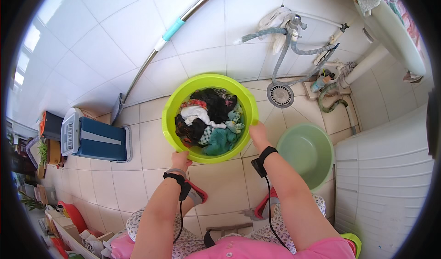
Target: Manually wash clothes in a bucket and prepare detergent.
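A lime-green plastic basin [167,116] rests on the tiled floor near the wall, with a pile of wet-looking clothes [210,121] inside. Black, white, patterned and teal-green pieces lie tangled together. My left hand [181,159] grips the basin's rim at its near left side. On the right side of the same rim, my right hand [258,135] is closed around the edge. Both thumbs and fingers are partly hidden by the rim. A pale green plastic basin [306,152] stands on the floor beside my right forearm.
A floor drain [280,95] lies beyond the basin, under grey hoses [282,59] hanging from a tap [298,22]. A mop [172,29] leans on the wall beside a blue mop bucket [100,138]. A white ridged appliance [382,176] stands at right.
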